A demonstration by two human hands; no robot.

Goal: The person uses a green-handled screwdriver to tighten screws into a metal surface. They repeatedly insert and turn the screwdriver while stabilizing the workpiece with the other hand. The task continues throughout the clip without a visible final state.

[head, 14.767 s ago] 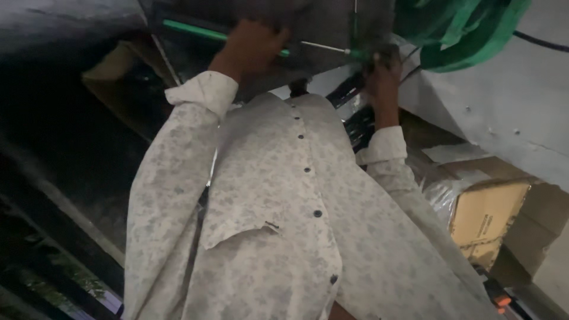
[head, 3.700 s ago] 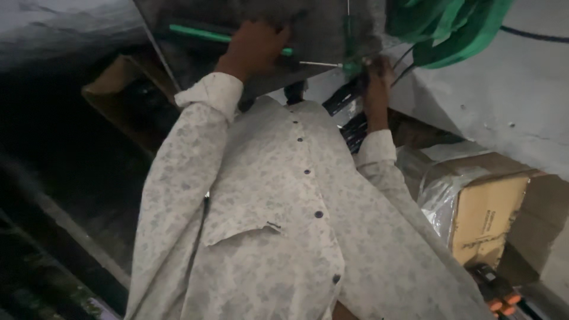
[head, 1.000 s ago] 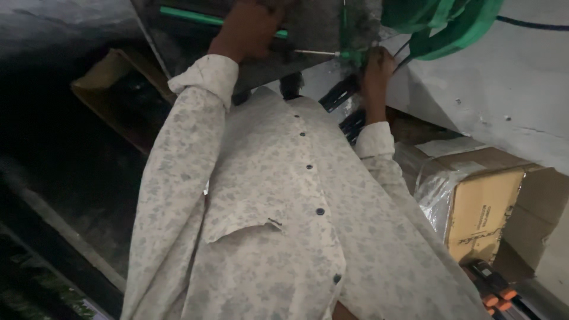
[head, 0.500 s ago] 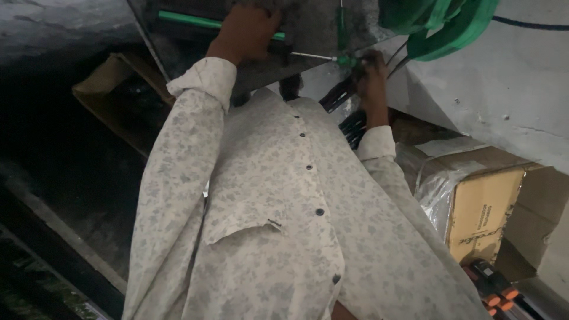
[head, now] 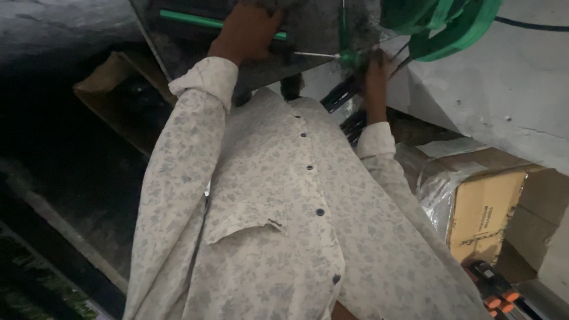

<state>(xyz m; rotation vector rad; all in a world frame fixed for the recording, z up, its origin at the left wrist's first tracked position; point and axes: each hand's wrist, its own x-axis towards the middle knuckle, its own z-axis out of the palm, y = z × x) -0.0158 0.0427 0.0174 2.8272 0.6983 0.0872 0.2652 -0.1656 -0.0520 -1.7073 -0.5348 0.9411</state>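
Reaching up in front of the chest, the person's left hand (head: 248, 32) is closed around the handle of a screwdriver with a thin silver metal shaft (head: 314, 55), and that shaft runs level toward a small green plastic fitting (head: 351, 58) on the dark grey metal panel (head: 314, 24) overhead. The right hand (head: 376, 70) sits just beside that fitting, fingers pressed up against it and against the black cables (head: 342, 95) that hang below; whether it is pinching something or only steadying I cannot tell from here, as the light is poor. A long green rod (head: 189, 19) lies across the panel behind the left hand, partly hidden by the knuckles. Loops of broad green strap (head: 456, 29) hang from above at the right, near the right hand but apart from it. Both arms are in a pale floral button-up shirt (head: 278, 201). Lower right, a brown cardboard box wrapped in clear plastic film (head: 480, 207) rests under a grey concrete ledge (head: 504, 101), with a black and orange tool (head: 495, 287) below the box.
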